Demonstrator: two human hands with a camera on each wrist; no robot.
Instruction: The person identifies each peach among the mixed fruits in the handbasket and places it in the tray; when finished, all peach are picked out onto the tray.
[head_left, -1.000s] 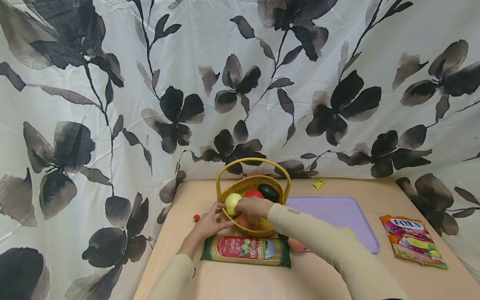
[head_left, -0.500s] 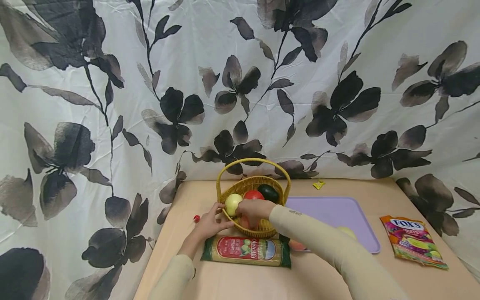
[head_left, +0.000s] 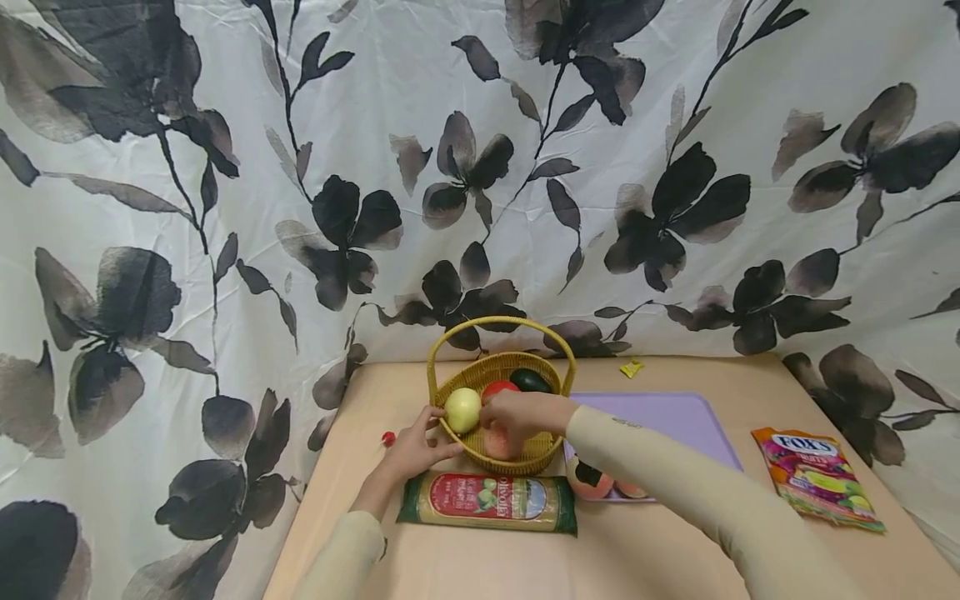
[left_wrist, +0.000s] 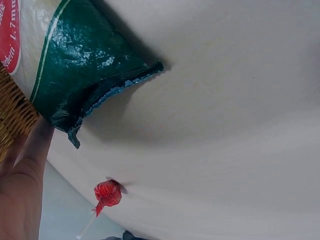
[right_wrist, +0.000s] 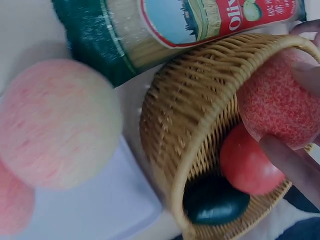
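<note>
A yellow wicker basket [head_left: 534, 462] with a tall handle stands at the middle of the table. My left hand [head_left: 414, 450] grips its near left rim, thumb against the outer side. Reaching into the basket, my right hand [head_left: 528, 414] has its fingers around a red-speckled round fruit [right_wrist: 282, 102]; whether it is an apple or a peach I cannot tell. Beside that fruit lie a pale yellow-green round fruit [head_left: 462, 410], a red tomato [right_wrist: 252, 162] and a dark glossy oval piece [right_wrist: 215, 202]. The right hand partly hides the tomato in the head view.
A spaghetti bag [head_left: 487, 502] lies before the basket. To the right is a lilac tray [head_left: 675, 412] with pinkish round fruits [head_left: 588, 481], partly under the right sleeve. A Fox's sweets bag [head_left: 817, 479], yellow wrapped sweet [head_left: 632, 368] and red lollipop [left_wrist: 108, 193] lie around.
My right hand has shifted slightly right within the basket, and its forearm has swung right, uncovering pinkish fruits at the tray's near edge. The left hand keeps its place on the rim.
</note>
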